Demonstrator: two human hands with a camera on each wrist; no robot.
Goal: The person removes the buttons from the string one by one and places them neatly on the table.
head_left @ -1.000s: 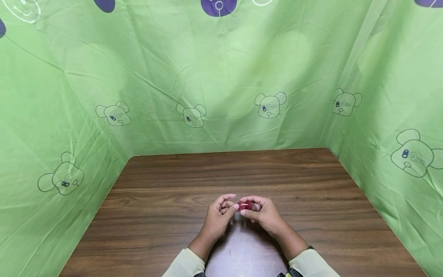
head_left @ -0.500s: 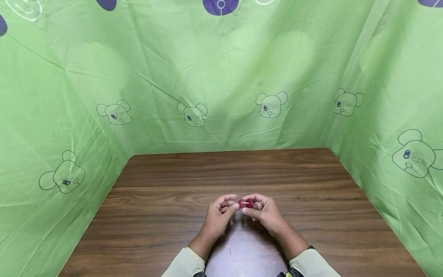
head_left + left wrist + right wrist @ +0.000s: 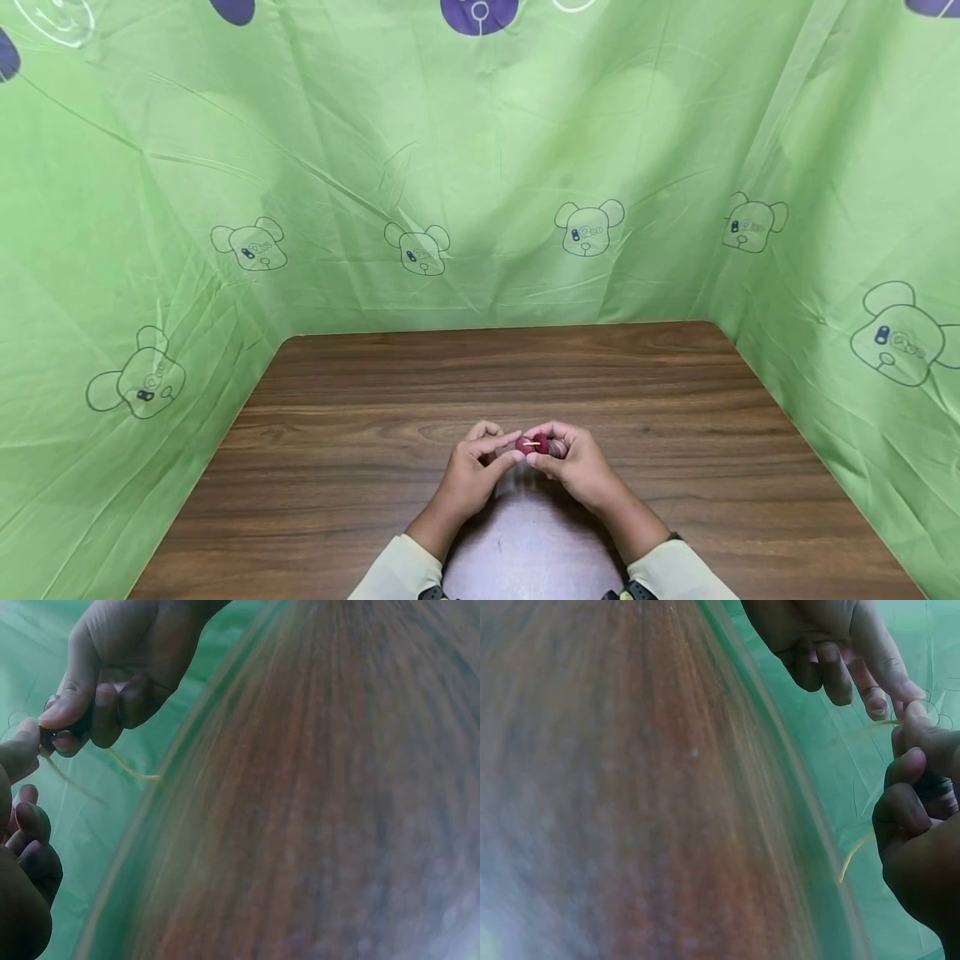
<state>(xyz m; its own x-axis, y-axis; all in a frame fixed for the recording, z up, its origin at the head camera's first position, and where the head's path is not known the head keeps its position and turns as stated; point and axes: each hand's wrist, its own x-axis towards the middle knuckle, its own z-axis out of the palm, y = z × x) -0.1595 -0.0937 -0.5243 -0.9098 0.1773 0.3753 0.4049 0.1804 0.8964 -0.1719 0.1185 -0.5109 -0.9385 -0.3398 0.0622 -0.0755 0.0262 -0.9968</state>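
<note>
Creased green cloth, printed with outlined bear heads, rises behind the desk and along both its sides. The desk is dark brown with streaky wood grain and rounded far corners. Pale sleeves reach in over its nearer part. Above the desk's nearer half, the left grip and right grip meet fingertip to fingertip. Between them, clear of the desk, sits a small dark red piece, rounded and seemingly two-lobed. The right grip pinches it between thumb and forefinger; the left thumb and forefinger pinch its left end. A pale narrow strip crosses its top. Thin yellowish cords trail from the fingers, blurred in the wrist views.
</note>
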